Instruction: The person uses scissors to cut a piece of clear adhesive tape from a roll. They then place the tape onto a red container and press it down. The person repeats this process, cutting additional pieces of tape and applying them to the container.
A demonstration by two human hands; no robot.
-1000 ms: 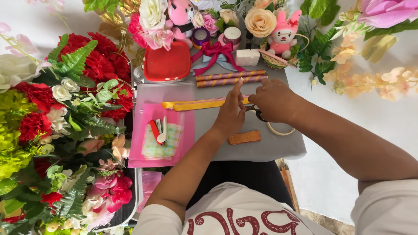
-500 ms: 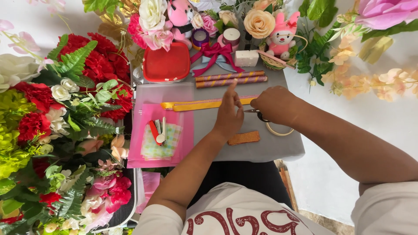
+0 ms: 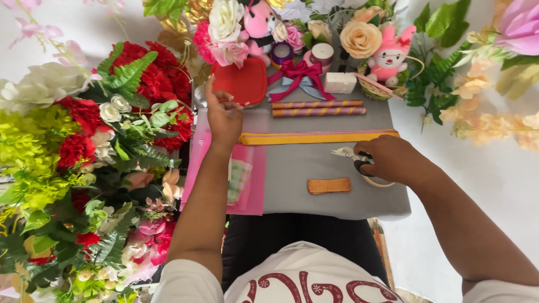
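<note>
The right hand (image 3: 393, 160) wraps its grip around small scissors (image 3: 355, 159); the left hand (image 3: 223, 115), fingers spread, touches a red pouch (image 3: 247, 78) on the grey surface (image 3: 292, 168) among flowers (image 3: 84, 140).

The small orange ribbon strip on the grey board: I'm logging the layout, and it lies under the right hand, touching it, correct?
Not quite. In the head view the small orange ribbon strip lies on the grey board apart from the right hand, bare board between them. That hand rests on the scissors.

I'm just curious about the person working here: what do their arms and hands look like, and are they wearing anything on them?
Both forearms are bare, no gloves on the left hand or right hand. Short white sleeves cover the upper arms, from a white shirt with dark red lettering.
</note>
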